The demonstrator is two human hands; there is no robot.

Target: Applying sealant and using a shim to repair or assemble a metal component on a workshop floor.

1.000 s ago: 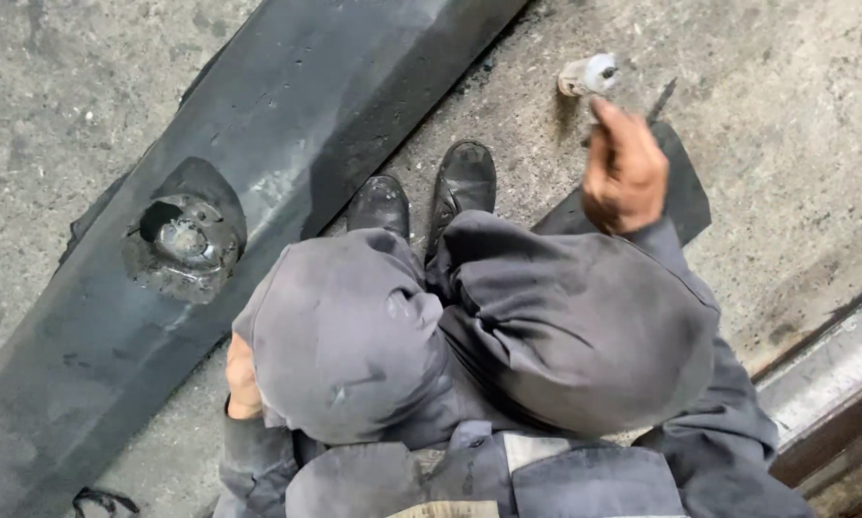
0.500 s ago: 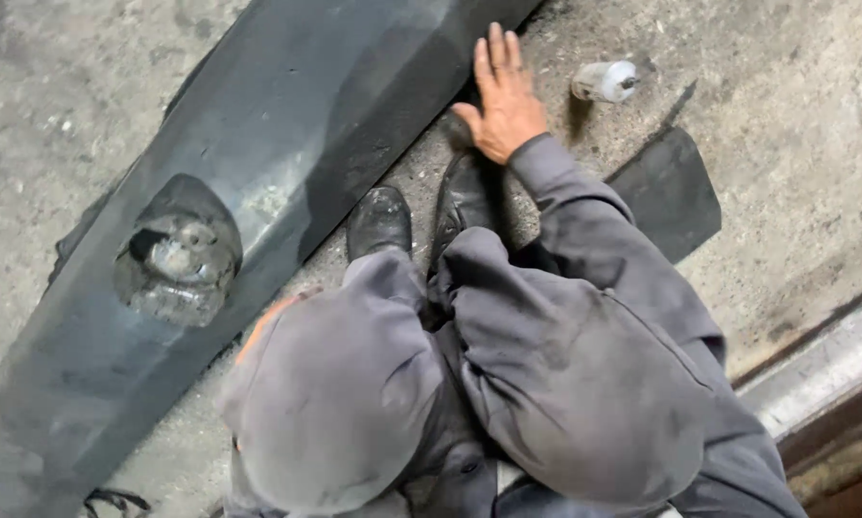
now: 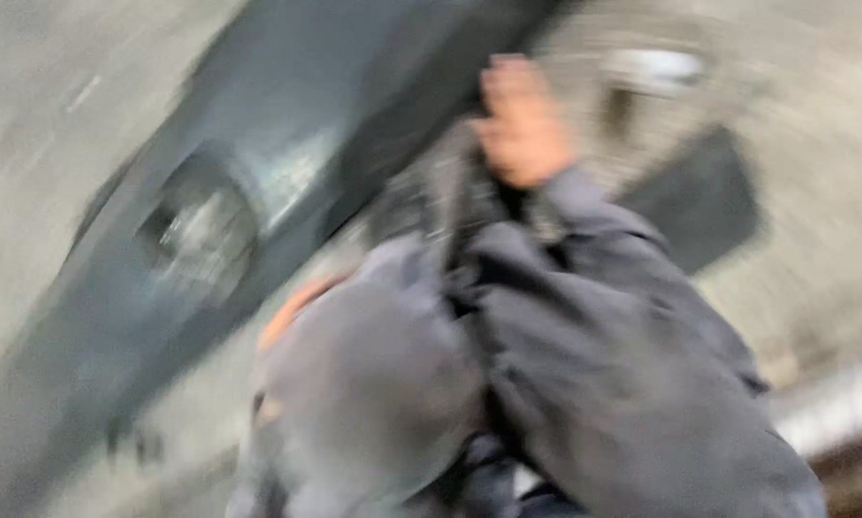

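Frame badly blurred. Right hand (image 3: 522, 125) flat, fingers spread, holding nothing, pressed on the long dark grey concrete beam (image 3: 287, 163) lying on the floor. Beam looks heavy, stiff, rough; take it by an edge. Left hand (image 3: 292, 305) mostly hidden, grip unclear. Pale small cylinder (image 3: 656, 69), black flat mat (image 3: 704, 197) right of the beam

whole view motion-blurred; left hand (image 3: 292, 305) mostly hidden behind knee, grip of right hand (image 3: 522, 123) unreadable

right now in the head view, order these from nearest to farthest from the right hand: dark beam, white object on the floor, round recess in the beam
From the right hand:
1. Dark beam, just left of it, apparently touching.
2. White object, on the floor to its right.
3. Round recess, far left and lower on the beam.
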